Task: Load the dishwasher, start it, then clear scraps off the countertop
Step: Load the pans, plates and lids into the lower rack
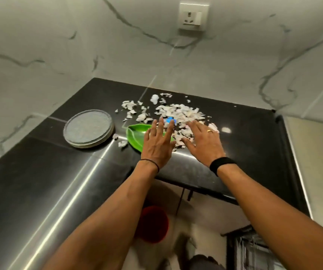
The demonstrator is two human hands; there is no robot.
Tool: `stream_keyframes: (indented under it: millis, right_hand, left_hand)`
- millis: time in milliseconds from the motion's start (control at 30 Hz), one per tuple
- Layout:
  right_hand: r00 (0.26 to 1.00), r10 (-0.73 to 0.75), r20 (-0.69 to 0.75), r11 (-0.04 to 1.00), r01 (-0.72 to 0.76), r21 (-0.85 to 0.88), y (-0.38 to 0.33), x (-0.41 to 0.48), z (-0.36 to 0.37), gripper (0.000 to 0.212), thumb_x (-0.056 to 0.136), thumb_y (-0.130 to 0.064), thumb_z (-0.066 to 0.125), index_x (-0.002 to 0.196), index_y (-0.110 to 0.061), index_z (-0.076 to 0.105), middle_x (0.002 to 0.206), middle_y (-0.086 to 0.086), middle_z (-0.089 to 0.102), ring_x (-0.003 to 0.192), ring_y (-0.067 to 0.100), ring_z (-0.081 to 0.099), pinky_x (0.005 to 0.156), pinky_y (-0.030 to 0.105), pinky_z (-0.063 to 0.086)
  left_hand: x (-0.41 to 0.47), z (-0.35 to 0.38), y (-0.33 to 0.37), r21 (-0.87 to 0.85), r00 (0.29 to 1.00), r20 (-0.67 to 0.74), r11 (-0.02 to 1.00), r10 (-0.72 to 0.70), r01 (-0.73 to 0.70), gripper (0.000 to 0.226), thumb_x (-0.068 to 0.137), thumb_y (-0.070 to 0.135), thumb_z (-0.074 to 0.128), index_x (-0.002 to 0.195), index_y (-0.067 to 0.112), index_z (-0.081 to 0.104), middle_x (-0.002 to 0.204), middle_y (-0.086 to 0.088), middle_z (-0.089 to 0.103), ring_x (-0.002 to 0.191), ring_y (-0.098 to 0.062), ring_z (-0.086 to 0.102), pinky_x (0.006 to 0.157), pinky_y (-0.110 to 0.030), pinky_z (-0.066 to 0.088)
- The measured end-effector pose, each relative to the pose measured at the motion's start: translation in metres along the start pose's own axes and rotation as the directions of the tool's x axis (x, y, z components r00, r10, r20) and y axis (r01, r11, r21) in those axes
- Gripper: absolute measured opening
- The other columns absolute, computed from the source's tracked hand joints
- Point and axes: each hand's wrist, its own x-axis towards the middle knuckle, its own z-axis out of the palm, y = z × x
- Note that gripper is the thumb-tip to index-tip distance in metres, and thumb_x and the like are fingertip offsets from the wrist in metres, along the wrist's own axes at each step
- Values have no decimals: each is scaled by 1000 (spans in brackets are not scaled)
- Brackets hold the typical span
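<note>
Left grip [157,142]: we spread it flat over the dish [135,134], likely steadying it.
Right grip [201,141]: spread on scraps [178,112] toward the desk's [254,137] front edge, for raking dishward.

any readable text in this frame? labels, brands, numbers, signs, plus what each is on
No text can be read anywhere in this frame.
wall socket: plain face, no legible marking.
scraps on the countertop: any print is too blurred to read.
blue piece among them: blurred, nothing legible.
green dish, round grey dish, black wristband: no lettering visible.
</note>
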Motion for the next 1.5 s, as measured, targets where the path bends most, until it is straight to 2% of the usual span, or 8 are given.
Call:
stream_keyframes:
  millis: [133, 300, 600, 933, 1100, 1267, 1367, 1500]
  right_hand:
    - [990, -122, 64, 992, 121, 24, -39, 28, 25, 61, 99, -51, 49, 152, -24, 36, 157, 5, 39, 143, 24, 39, 115, 43, 28]
    - [952, -263, 154, 965, 259, 43, -71, 63, 57, 62, 98, -54, 48, 151, -23, 38, 156, 5, 40, 140, 25, 43, 114, 45, 31]
    - [819, -478, 317, 877, 461, 131, -110, 108, 107, 52, 95, -46, 56, 141, -22, 47, 137, 4, 56, 120, 29, 56, 91, 41, 50]
    - [739, -510, 441, 854, 497, 155, -108, 118, 145, 43, 92, -43, 63, 124, -18, 50, 122, 6, 57, 110, 31, 58, 81, 40, 50]
    - [713, -514, 477, 851, 493, 179, -102, 115, 156, 42, 90, -32, 65, 123, -13, 46, 118, 10, 58, 107, 36, 60, 77, 43, 50]
    - [741, -545, 393, 835, 523, 171, -104, 117, 151, 32, 87, -18, 61, 116, -12, 50, 111, 12, 61, 102, 37, 62, 69, 41, 46]
    - [787, -577, 218, 816, 546, 189, -99, 123, 139, 28, 83, -8, 61, 109, -12, 52, 95, 10, 63, 83, 35, 63, 56, 38, 41]
    - [776, -626, -76, 762, 630, 148, -82, 135, 117, 17, 81, 2, 64, 92, -10, 57, 74, 8, 57, 60, 27, 56, 49, 33, 38]
  left_hand:
    - [-4, -8, -43, 8, 992, -8, 992, -126, 127, 73, 103, 41, 52, 162, 27, 12, 168, -14, 12, 156, -34, 7, 124, -52, 16]
    - [-12, -6, -83, 61, 956, -23, 954, -293, 294, 73, 103, 43, 49, 162, 26, 10, 169, -15, 10, 156, -34, 7, 122, -50, 17]
    - [-24, 2, -123, 109, 856, -10, 850, -517, 515, 74, 104, 41, 47, 162, 29, 4, 168, -15, 9, 156, -33, 7, 123, -49, 18]
    - [-25, 20, -122, 149, 797, 18, 790, -603, 594, 75, 104, 39, 45, 162, 32, -4, 169, -14, 3, 156, -31, 4, 124, -47, 13]
    - [-25, 29, -116, 155, 821, -26, 809, -570, 567, 77, 102, 37, 49, 162, 30, 1, 169, -13, 10, 156, -30, 10, 123, -47, 18]
    - [-24, 35, -117, 178, 859, -36, 843, -511, 508, 78, 100, 31, 52, 162, 29, 5, 168, -12, 15, 155, -30, 15, 123, -46, 20]
    - [-15, 35, -118, 169, 882, -14, 868, -472, 467, 83, 96, 24, 58, 162, 30, 7, 168, -13, 16, 155, -31, 15, 123, -46, 20]
    - [16, 29, -120, 169, 944, -26, 929, -329, 329, 92, 90, 13, 65, 161, 34, 11, 167, -15, 18, 154, -34, 17, 123, -48, 22]
